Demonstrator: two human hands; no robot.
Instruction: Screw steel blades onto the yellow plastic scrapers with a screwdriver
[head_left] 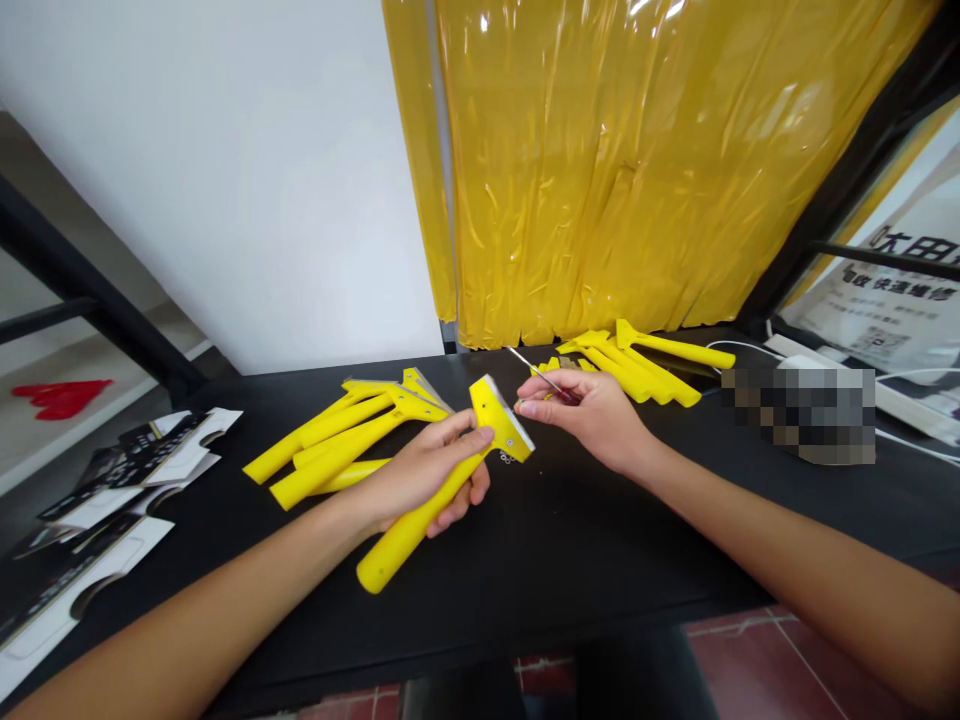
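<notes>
My left hand point(427, 475) is closed round the neck of a yellow scraper point(420, 530), whose handle slants down toward me. Its head, with a metal strip along the edge and a screw in its face, points up and right. In my right hand point(600, 415) is a thin screwdriver point(531, 366), its shaft angled up and left, away from the scraper. The right thumb and forefinger are pinched together beside the scraper's edge; whether they also hold a small part is unclear. Several tiny metal pieces point(507, 458) lie on the black table point(570, 540) just beneath the head.
More yellow scrapers point(337, 430) lie piled at left, several others point(645, 375) at back right. Printed cards point(112, 510) cover the left end. A white power strip point(862, 390) with cables and a blurred-out object stand right. Yellow plastic curtain point(600, 180) and white panel point(247, 180) rise behind.
</notes>
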